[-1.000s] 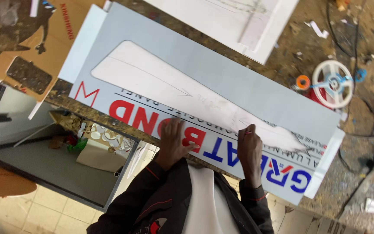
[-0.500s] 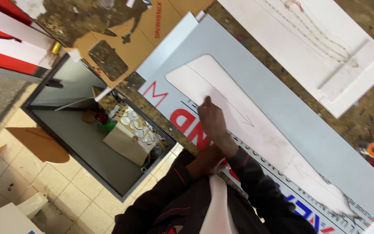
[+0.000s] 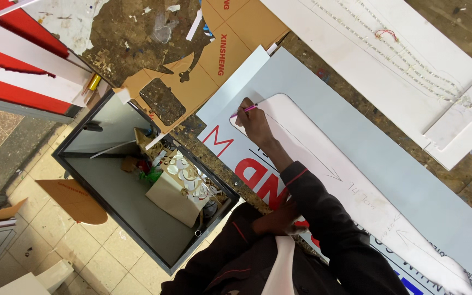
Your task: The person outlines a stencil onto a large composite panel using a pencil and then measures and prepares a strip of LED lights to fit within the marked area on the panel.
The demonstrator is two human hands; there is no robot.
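Note:
My right hand point(image 3: 253, 123) reaches far out to the left and grips a pink pen point(image 3: 245, 111). The pen tip touches the rounded end of a long white template point(image 3: 323, 164), which lies on a pale grey sheet point(image 3: 367, 136) with red and blue lettering along its near edge. My left hand point(image 3: 281, 219) rests on the sheet close to my body, partly hidden under my right sleeve; whether it holds anything is unclear. Pencil arrows and notes mark the template.
A brown cardboard piece point(image 3: 192, 82) with cut-out holes lies past the sheet's left end. A white panel point(image 3: 411, 71) carrying thin light strips lies at the top right. Beside the bench stands an open dark bin point(image 3: 110, 196) with scraps, and red-and-white sign pieces point(image 3: 23, 76) stand at the top left.
My right hand has left the sheet's near edge and stretched to the template's left end with the pen. My head has turned left, bringing the bin and cardboard into view.

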